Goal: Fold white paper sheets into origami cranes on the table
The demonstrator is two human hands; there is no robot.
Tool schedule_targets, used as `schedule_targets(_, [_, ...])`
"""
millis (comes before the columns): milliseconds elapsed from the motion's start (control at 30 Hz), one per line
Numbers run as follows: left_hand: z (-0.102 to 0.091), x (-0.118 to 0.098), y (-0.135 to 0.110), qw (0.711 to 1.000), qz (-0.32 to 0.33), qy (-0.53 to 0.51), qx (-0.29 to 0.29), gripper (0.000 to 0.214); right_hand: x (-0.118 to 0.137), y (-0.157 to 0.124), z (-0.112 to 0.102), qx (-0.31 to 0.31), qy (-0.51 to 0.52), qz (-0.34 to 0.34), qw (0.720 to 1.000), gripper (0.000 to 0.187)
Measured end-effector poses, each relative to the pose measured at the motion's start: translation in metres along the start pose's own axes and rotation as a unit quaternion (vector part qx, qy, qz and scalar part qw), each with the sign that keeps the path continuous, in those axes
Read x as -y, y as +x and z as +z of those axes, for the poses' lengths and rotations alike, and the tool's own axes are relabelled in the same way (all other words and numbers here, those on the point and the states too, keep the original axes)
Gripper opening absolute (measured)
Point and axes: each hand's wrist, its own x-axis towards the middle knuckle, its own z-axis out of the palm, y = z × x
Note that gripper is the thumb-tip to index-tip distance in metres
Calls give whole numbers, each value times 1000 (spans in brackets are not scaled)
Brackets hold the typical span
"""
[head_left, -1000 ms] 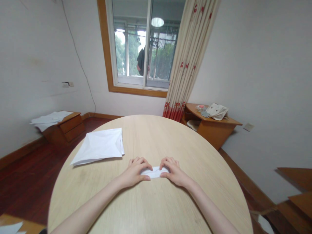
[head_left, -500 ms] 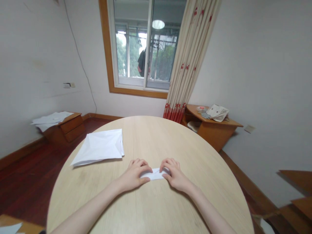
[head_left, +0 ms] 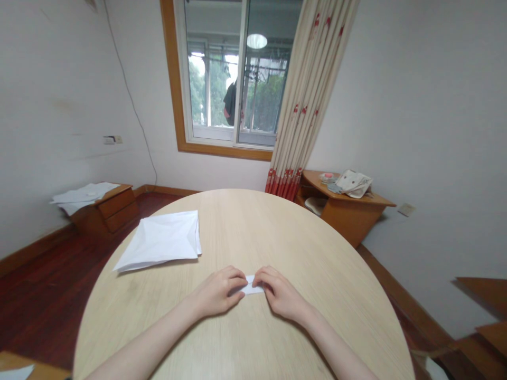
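Note:
A small folded strip of white paper (head_left: 252, 286) lies on the round wooden table (head_left: 253, 227), close in front of me. My left hand (head_left: 219, 289) is closed on its left end, fingers curled over the top and the thumb along the near side. From the right, my right hand (head_left: 279, 291) grips the other end with bent fingers, hiding that part. Only the middle of the strip shows between the two hands.
White folded paper sheets (head_left: 164, 240) lie at the table's left side. Behind on the left stands a drawer cabinet (head_left: 114, 208) with papers on top. At the right is a corner desk (head_left: 344, 211) bearing a cloth bag (head_left: 354, 183), beside a curtain (head_left: 309, 105).
My right hand has shifted slightly left, and the hands are closer together. Less of the paper strip's right end shows now. The stacked sheets have stayed in place.

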Motion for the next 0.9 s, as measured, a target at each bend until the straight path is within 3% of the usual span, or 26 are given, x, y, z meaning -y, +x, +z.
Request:
schedule_targets(233, [-1,-1,2,999,25,42,8,23,0,0,-1,3,15,14,1000,39])
schedule_targets(900, [-1,-5,4,998,30,56,15,23,6,0,-2,13,-22,30,999,15])
